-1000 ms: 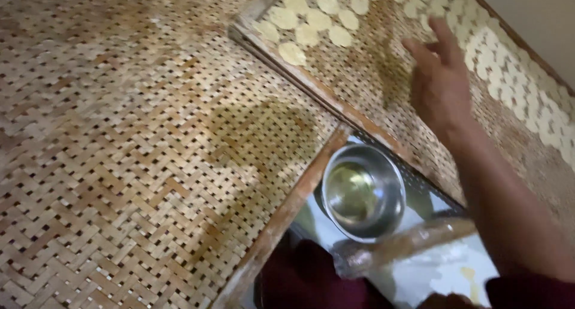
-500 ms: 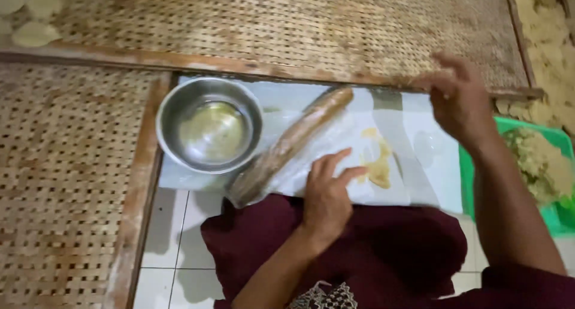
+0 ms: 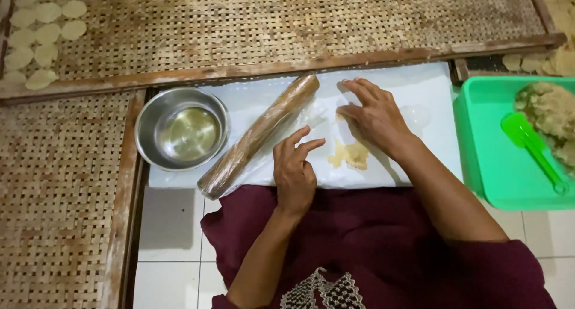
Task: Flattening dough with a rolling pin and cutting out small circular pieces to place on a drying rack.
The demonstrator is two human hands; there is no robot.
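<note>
left hand [image 3: 294, 168]: fingers spread, laid flat on clear plastic sheet [image 3: 395, 90] to pin it | right hand [image 3: 374, 114]: open, nothing grasped, pressed just beyond dough smear [image 3: 349, 155] | rolling pin [image 3: 260, 135] parked left, beside steel bowl [image 3: 181, 129]

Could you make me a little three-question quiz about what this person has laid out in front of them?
1. True or false: the left hand grips the rolling pin.
2. What lies in the green tray? A) a green scoop and a pile of dough; B) a knife; C) eggs.
3. Which hand is flat on the white sheet just above the smear of dough?

Key: 1. False: it rests beside the pin, fingers spread. 2. A: green scoop, dough pile. 3. The right hand.
</note>
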